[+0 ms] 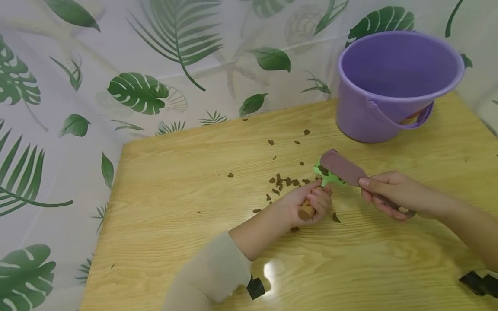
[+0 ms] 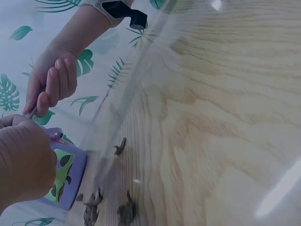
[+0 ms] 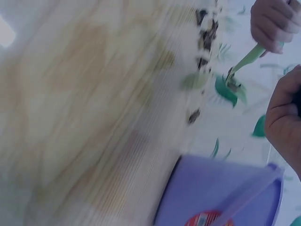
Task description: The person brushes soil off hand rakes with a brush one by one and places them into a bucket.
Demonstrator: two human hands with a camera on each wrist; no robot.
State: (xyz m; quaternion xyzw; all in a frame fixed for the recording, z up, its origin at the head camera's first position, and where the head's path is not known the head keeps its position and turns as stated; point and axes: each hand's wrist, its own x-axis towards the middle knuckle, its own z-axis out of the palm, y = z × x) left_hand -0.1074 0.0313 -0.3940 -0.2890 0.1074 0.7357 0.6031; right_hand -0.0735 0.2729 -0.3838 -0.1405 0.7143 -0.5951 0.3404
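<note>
My left hand [image 1: 317,205] grips the wooden handle of a small green garden tool [image 1: 332,178]. Dark brown bits lie on its green head, which shows more fully in the left wrist view [image 2: 62,172]. A mauve trowel [image 1: 344,167] with a long rounded blade is held by my right hand [image 1: 397,194], thumb on top near the blade's base. In the head view the trowel's blade overlaps the green head, hiding part of it. Dark brown bits [image 1: 288,181] are scattered on the wooden table [image 1: 175,185] just beyond my left hand.
A purple bucket [image 1: 359,116] with its handle hanging down stands at the back right, beyond the right hand. Single brown bits lie farther back and one [image 1: 336,217] lies nearer, between the hands. A leaf-patterned cloth [image 1: 241,52] borders the table's back and left edges.
</note>
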